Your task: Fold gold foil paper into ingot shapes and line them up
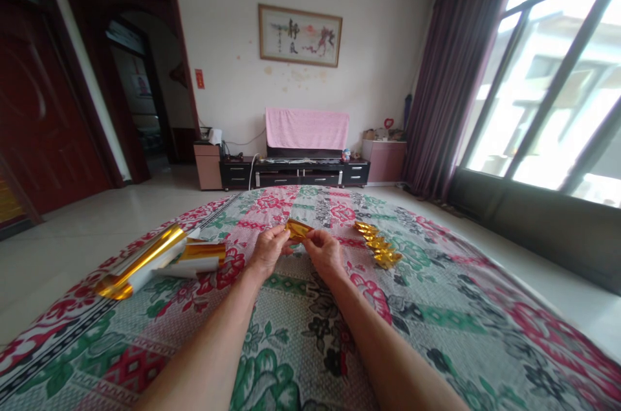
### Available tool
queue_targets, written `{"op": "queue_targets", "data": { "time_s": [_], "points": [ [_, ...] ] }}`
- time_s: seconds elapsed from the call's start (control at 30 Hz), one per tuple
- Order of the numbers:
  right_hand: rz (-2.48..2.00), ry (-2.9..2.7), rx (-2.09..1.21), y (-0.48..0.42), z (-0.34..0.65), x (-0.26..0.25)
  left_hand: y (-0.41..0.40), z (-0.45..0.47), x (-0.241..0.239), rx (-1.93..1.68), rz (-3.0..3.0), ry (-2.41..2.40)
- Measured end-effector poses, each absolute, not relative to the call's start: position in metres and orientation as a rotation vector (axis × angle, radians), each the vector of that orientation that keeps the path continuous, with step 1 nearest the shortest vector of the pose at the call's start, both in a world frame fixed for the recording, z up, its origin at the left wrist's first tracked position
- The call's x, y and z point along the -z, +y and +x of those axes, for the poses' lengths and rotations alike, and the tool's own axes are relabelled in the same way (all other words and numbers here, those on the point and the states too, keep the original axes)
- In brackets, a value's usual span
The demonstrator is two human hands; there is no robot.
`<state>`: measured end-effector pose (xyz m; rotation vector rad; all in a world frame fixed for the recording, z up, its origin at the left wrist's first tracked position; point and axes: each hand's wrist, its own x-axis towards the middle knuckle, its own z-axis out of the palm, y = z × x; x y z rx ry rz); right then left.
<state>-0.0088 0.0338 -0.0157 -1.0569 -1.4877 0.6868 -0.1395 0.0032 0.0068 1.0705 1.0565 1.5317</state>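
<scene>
My left hand (268, 248) and my right hand (324, 250) meet above the patterned cloth, both pinching a small folded piece of gold foil paper (297, 229). Each hand's fingers are closed on one end of it. A row of several finished gold folded pieces (377, 244) lies on the cloth just right of my right hand. To the left of my left hand lie curled sheets of gold foil paper (155, 257) with white backs.
The flowered cloth (310, 333) covers a round surface under my arms. Beyond it is tiled floor, a low dark TV cabinet (295, 171) with a pink cloth over the screen, dark wooden doors at left, and a large window with purple curtains at right.
</scene>
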Motion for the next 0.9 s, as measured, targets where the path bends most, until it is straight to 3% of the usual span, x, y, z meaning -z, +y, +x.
{"op": "queue_targets", "data": {
  "time_s": [0.9],
  "points": [
    [-0.908,-1.473,-0.855,0.0339,-0.0103,0.0165,0.0038,-0.1389,-0.0082,-1.574,0.976,1.102]
  ]
}}
